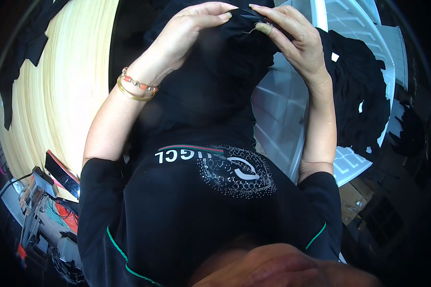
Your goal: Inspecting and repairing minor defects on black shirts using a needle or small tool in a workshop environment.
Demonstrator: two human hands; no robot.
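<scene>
Black cloth [196,95] hangs over my lap and reaches up to the top edge of the view. At the top centre my left hand [196,21] is closed in a pinch between thumb and forefinger, apparently on a bit of this cloth; black on black hides the exact fold. My right hand [297,40] is closed round small dark thread snips [250,15], with their pointed blades toward my left fingertips. A short pale thread [249,31] sticks out by my right thumb. Both hands are raised and close together, a small gap between their fingertips.
White plastic baskets [285,105] stand at the right, with a heap of black cloth pieces [357,88] in them. At the left is a pale wooden table [76,71], black cloth on its far-left edge, a phone-like device [62,174] at its near edge. A cardboard box [354,198] lies lower right.
</scene>
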